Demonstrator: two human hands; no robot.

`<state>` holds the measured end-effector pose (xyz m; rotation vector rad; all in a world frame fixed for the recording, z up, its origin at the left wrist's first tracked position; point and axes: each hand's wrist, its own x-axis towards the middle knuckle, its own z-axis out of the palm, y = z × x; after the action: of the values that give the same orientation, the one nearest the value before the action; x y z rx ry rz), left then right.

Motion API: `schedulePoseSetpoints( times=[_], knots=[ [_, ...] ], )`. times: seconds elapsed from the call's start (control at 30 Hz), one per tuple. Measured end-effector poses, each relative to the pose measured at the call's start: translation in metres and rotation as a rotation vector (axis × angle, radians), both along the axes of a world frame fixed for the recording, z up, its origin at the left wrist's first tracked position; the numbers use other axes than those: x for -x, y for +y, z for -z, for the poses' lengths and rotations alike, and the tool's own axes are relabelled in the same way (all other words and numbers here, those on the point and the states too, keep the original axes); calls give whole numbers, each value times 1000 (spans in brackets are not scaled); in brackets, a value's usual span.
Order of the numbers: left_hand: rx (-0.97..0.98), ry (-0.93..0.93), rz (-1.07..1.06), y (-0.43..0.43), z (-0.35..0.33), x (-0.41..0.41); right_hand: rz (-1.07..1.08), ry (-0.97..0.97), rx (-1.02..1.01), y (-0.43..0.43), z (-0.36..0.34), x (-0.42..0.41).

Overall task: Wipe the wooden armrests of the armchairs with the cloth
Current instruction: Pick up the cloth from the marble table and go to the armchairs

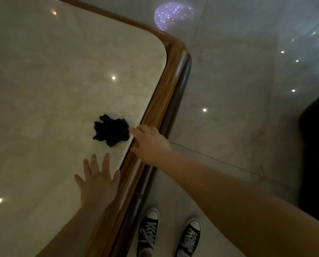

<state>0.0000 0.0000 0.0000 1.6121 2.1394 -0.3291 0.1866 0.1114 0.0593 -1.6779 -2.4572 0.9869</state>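
Note:
A crumpled dark cloth (111, 129) lies on the pale marble top of a table (53, 89), close to its wooden rim (171, 75). My right hand (149, 140) reaches over that rim, its fingertips at the cloth's right edge, touching or nearly touching it, with no grip visible. My left hand (98, 180) hovers flat over the marble with fingers spread, a short way below the cloth and holding nothing. No armrest shows clearly.
The table's rounded corner points to the upper right. Glossy tiled floor (229, 89) with light reflections lies to the right. A dark rounded shape (316, 154), perhaps a chair, stands at the right edge. My two black sneakers (168, 232) stand beside the table edge.

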Motion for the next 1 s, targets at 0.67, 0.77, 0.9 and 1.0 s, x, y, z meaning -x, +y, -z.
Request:
schedulePoseSetpoints(
  times=[0.67, 0.77, 0.9, 1.0],
  knots=[
    [-46, 34, -45, 21, 46, 17, -19, -61, -34, 36, 65, 45],
    [-38, 26, -64, 27, 34, 18, 76, -14, -37, 25, 50, 23],
    [-65, 33, 7, 30, 7, 9, 174, 43, -75, 4, 21, -8],
    [-133, 60, 98, 36, -24, -3, 211, 79, -91, -9, -12, -31]
  ],
)
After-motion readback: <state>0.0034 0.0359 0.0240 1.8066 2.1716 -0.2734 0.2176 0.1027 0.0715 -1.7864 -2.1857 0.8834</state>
